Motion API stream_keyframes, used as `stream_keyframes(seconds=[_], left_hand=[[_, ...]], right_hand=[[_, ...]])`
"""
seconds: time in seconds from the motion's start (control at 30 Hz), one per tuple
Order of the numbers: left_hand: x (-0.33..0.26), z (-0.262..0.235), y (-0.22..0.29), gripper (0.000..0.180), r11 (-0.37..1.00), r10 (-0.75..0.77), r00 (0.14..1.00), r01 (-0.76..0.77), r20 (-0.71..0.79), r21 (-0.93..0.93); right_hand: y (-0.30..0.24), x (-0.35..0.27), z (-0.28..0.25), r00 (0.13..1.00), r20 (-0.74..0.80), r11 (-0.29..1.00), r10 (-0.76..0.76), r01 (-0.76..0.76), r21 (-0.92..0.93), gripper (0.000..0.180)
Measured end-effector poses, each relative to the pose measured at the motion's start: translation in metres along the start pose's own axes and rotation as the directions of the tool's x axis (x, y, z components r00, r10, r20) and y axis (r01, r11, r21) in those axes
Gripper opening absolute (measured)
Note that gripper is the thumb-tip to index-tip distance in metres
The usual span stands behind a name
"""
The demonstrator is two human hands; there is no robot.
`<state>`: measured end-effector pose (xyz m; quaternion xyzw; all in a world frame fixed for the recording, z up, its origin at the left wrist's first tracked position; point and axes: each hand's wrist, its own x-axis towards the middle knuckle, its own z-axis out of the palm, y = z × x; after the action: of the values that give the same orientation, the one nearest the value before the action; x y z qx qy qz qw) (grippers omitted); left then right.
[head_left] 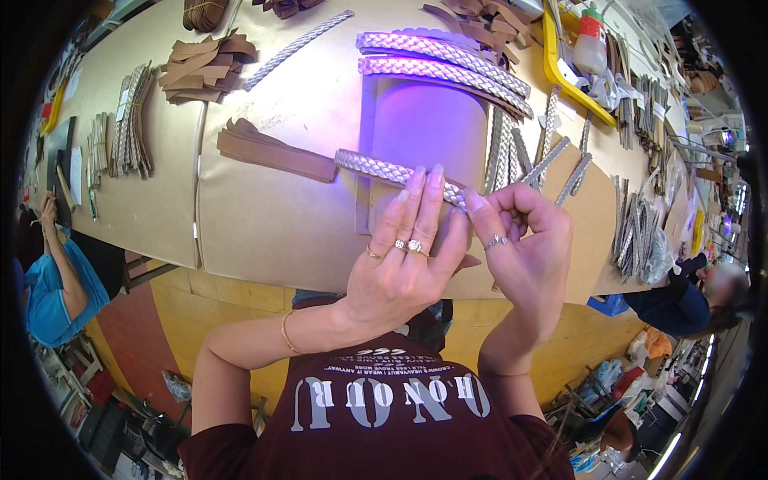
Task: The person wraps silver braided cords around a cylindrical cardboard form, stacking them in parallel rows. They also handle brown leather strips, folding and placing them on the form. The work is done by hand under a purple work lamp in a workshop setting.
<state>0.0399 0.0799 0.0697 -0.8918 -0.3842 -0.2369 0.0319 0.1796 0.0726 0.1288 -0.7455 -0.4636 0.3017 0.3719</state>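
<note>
A silver braided strap [376, 166] lies across the cardboard-covered table [272, 216], under violet light. My left hand [408, 256], with rings and a bracelet, rests flat on the strap's right part, fingers stretched over it. My right hand [524, 240] pinches the strap's right end between thumb and fingers. Two more braided straps [444, 60] lie further back in the lit patch.
Brown leather strips [276, 152] lie left of the strap, with stacks of brown pieces [208, 64] and bundled braids [132, 120] further left. More braids [552, 152] and a yellow tray [572, 80] with a bottle are on the right. Other people sit at both sides.
</note>
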Motion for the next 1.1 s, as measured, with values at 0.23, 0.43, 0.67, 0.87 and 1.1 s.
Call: stream_keyframes(seconds=[0.23,0.43,0.67,0.87,1.1], left_hand=[[-0.002,0.003,-0.001,0.047,0.996,0.006,1.0,-0.003,0.023,-0.089],[-0.01,0.001,-0.009,0.058,0.964,0.012,0.994,0.017,0.107,-0.265],[-0.011,-0.009,-0.017,0.051,0.987,0.033,0.986,-0.006,0.163,-0.163],[-0.008,-0.008,-0.021,0.052,0.993,0.114,0.985,-0.109,0.126,-0.047],[-0.002,-0.012,-0.022,0.049,0.99,0.137,0.981,-0.137,0.14,-0.01]], right_hand=[[-0.001,0.017,-0.014,0.988,0.119,0.966,0.095,-0.12,0.228,0.02],[0.029,0.018,-0.015,0.934,0.298,0.894,0.195,-0.294,0.338,0.021],[0.05,0.01,-0.006,0.92,0.379,0.817,0.101,-0.294,0.496,0.026],[0.056,0.02,-0.011,0.872,0.482,0.79,0.091,-0.357,0.498,0.024],[0.056,0.017,-0.006,0.89,0.439,0.786,0.121,-0.356,0.506,0.03]])
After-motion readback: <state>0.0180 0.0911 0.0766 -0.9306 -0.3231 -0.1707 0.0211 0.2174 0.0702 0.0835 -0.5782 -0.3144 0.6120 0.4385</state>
